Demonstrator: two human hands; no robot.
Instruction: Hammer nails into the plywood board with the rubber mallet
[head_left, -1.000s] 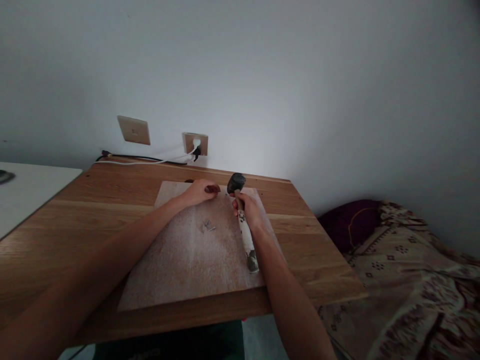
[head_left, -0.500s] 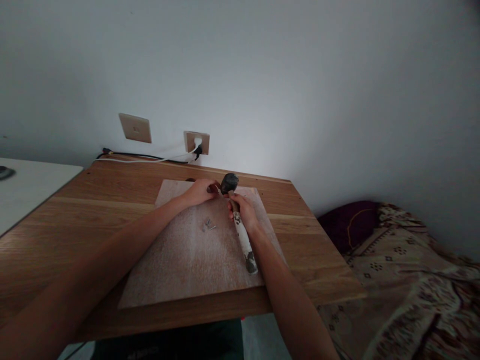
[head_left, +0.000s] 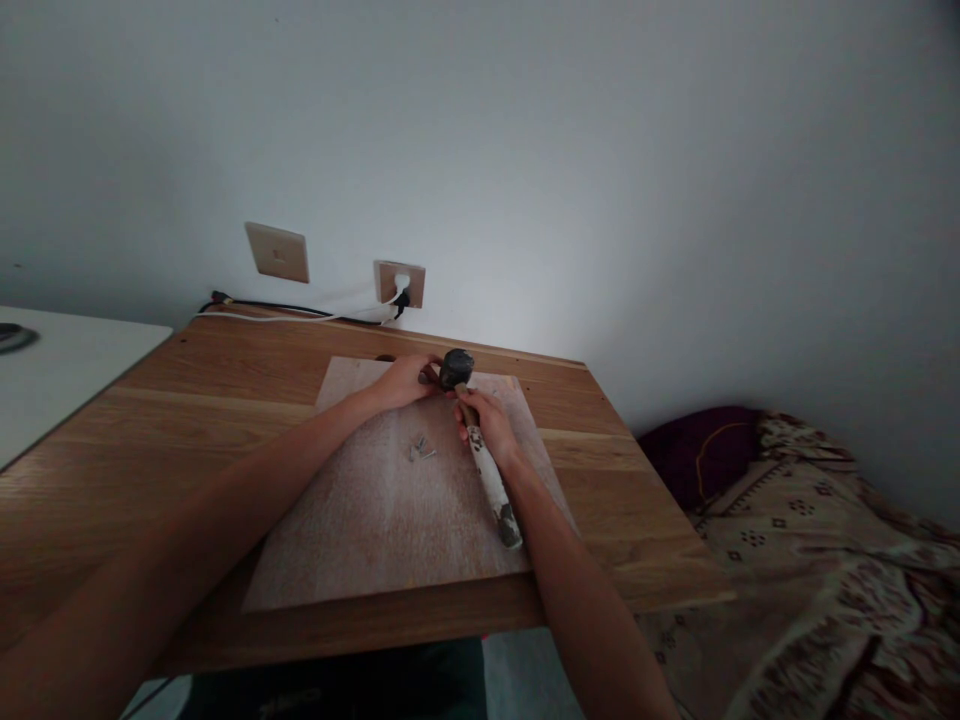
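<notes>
My right hand (head_left: pixel 486 424) is wrapped round the pale, paint-stained handle of a hammer (head_left: pixel 487 468) close under its dark head (head_left: pixel 456 368). The head sits just right of my left hand (head_left: pixel 406 379), which is closed in a pinch near the far edge of a pale wooden board (head_left: pixel 375 520). Whatever the fingers pinch is too small to make out. A few small nails (head_left: pixel 419 450) lie loose on the board between my forearms. The board lies flat on a wooden table (head_left: pixel 187 400).
A white cable (head_left: pixel 300 318) runs along the wall to a socket (head_left: pixel 400 283), beside a wall plate (head_left: pixel 277 252). A white surface (head_left: pixel 60 370) adjoins the table at left. A patterned cloth (head_left: pixel 810 560) and dark cushion (head_left: pixel 697 445) lie to the right.
The hammer head has swung left and down, from apart from my left hand to right beside its fingertips. My left hand has stayed at the board's far edge.
</notes>
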